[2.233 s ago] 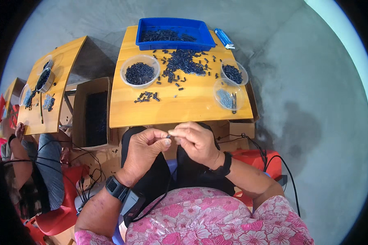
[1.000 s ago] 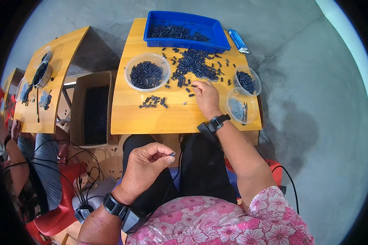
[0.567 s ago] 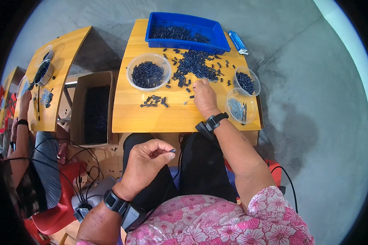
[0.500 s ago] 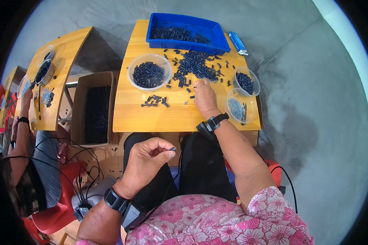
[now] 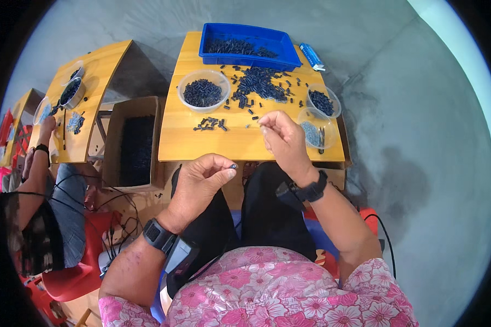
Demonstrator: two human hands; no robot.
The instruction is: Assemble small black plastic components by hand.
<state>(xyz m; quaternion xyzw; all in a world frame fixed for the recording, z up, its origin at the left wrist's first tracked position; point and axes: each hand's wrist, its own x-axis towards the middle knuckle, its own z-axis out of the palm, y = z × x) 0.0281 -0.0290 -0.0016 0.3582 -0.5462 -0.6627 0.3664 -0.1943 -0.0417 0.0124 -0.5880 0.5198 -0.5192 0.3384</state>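
Fingers (image 5: 218,159) of the left hand (image 5: 195,181) pinch 1 dark cylinder (image 5: 233,166); the right hand's (image 5: 283,141) stand narrow (load: cannot tell), a clear round plastic tub (image 5: 331,127) to their right.

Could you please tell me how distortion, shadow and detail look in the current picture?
Head view: the neighbouring table's side edge bends, and black fills the corners; head view: a soft shadow darkens the grey surface at right; head view: the dark piece in the left hand shows little detail.

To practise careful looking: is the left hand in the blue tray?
No, the left hand holds a dark piece at the near side of the table, the blue tray at its far end.
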